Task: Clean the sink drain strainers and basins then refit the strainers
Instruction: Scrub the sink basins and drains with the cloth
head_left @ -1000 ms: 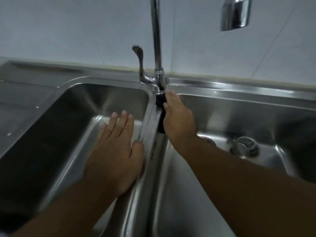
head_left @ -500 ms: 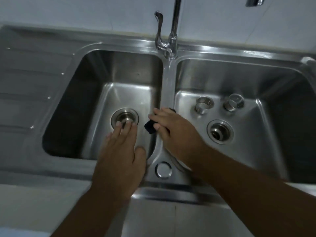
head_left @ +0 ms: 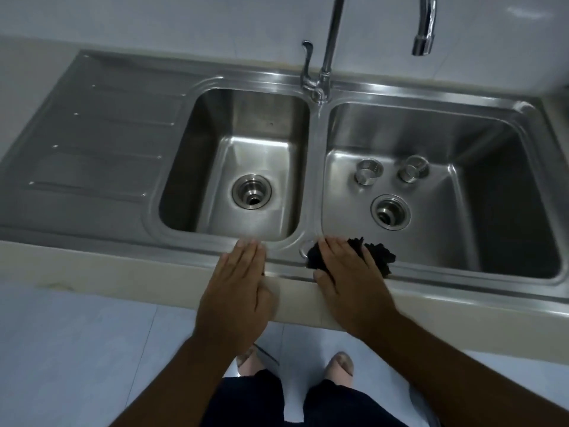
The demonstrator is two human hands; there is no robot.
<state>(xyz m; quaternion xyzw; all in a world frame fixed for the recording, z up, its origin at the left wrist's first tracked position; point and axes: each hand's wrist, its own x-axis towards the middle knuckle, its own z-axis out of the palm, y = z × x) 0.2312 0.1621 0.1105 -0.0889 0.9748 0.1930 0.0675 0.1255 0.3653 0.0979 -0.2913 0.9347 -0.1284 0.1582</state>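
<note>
The stainless-steel double sink [head_left: 400, 95] fills the view, with its ribbed steel drainboard [head_left: 101, 131] at nine o'clock. The chrome gooseneck tap [head_left: 327, 57] stands at twelve o'clock on the divider between the bowls.

The left basin [head_left: 252, 127] shows an open round steel drain [head_left: 252, 191] with no strainer in it. In the right basin [head_left: 492, 198], a small round steel strainer basket [head_left: 368, 171] lies at eleven o'clock of that bowl's open drain [head_left: 390, 212]. A second steel strainer basket [head_left: 413, 169] lies at one o'clock of it. Both are loose on the basin floor, apart from each other.

The left hand [head_left: 237, 282] lies flat, fingers straight and together. Its fingertips rest on the sink's front rim at six o'clock of the left basin, and its palm is over the pale countertop edge [head_left: 123, 266].

The right hand [head_left: 348, 272] lies flat too, fingers straight and close, thumb out toward nine o'clock. It presses a black crumpled cloth [head_left: 380, 255] onto the front rim at seven o'clock of the right basin. The cloth sticks out past the fingers toward three o'clock.
</note>
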